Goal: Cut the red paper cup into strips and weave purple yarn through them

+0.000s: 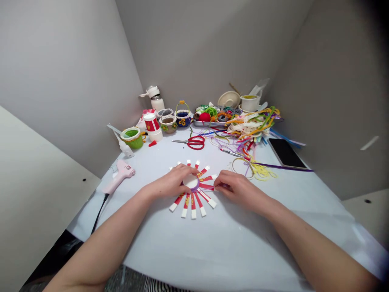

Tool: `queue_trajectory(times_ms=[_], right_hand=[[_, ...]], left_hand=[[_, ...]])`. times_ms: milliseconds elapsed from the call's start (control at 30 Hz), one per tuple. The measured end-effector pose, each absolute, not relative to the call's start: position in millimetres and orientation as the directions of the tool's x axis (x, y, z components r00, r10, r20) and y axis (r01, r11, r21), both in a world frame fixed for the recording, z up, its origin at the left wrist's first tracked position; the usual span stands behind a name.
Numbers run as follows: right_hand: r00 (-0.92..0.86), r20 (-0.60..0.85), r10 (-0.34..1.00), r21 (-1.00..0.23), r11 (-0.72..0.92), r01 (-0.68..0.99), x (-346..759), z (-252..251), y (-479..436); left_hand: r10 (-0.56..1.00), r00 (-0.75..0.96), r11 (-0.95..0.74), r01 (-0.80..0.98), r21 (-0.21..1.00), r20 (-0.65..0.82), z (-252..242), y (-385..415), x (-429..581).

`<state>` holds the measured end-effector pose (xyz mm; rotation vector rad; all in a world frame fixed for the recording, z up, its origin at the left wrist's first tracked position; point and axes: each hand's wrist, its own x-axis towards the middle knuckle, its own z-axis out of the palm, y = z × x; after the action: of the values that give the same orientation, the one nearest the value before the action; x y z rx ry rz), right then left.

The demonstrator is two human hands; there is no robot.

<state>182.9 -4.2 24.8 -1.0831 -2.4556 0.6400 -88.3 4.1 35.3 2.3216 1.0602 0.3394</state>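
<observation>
A paper cup [193, 202], cut into red and white strips, lies splayed out like a sun on the table. Around its round white base [191, 181] runs a ring of purple yarn [195, 190]. My left hand [174, 181] lies over the cup's left side, its thumb and fingers closed around the base and covering several strips. From the ring a thin purple strand stretches right to my right hand [229, 184], whose fingers are pinched at the end of a red strip. The fingertips partly hide what they hold there.
Red-handled scissors [196, 142] lie behind the cup. A pink glue gun [120, 176] is at left, near a green basket [133, 138]. Tangled ribbons [252, 125] and a phone [287, 153] lie at right. Gold rings [243, 167] and yellow yarn [264, 171] sit beyond my right hand.
</observation>
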Motion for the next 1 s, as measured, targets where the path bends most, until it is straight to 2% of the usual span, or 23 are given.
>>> queue_trajectory(times_ms=[100, 233, 400, 467, 567, 767, 900, 1000], right_hand=[[-0.715, 0.131, 0.687, -0.554, 0.648, 0.522, 180.1, 32.5, -14.7], [-0.8, -0.001, 0.6, -0.552, 0.667, 0.501, 171.6, 39.5, -33.0], [-0.84, -0.139, 0.525, -0.422, 0.736, 0.529, 163.1, 39.0, -48.0], [-0.801, -0.148, 0.58, -0.339, 0.731, 0.592, 163.4, 36.9, -47.4], [-0.686, -0.082, 0.723, -0.267, 0.648, 0.714, 166.9, 34.3, -39.4], [-0.501, 0.013, 0.865, -0.447, 0.453, 0.771, 169.6, 21.9, -12.3], [-0.369, 0.11, 0.923, -0.465, 0.376, 0.802, 168.7, 7.6, 0.5], [-0.383, 0.093, 0.919, -0.485, 0.378, 0.789, 168.4, 1.1, 3.5]], left_hand=[[0.72, 0.693, -0.537, 0.576, 0.616, -0.02, 36.6, 8.9, -97.3], [0.719, 0.694, -0.533, 0.571, 0.625, -0.02, 35.2, 11.5, -100.9], [0.719, 0.693, -0.518, 0.585, 0.624, -0.053, 36.8, 11.6, -101.0], [0.717, 0.695, -0.515, 0.586, 0.626, -0.061, 37.6, 11.8, -101.5], [0.707, 0.705, -0.519, 0.573, 0.634, -0.057, 37.6, 11.9, -101.6], [0.675, 0.734, -0.537, 0.551, 0.638, -0.066, 41.0, 7.0, -94.2], [0.647, 0.761, -0.567, 0.53, 0.631, -0.058, 42.8, 3.5, -88.2], [0.642, 0.766, -0.578, 0.512, 0.636, -0.033, 40.5, 2.9, -87.2]])
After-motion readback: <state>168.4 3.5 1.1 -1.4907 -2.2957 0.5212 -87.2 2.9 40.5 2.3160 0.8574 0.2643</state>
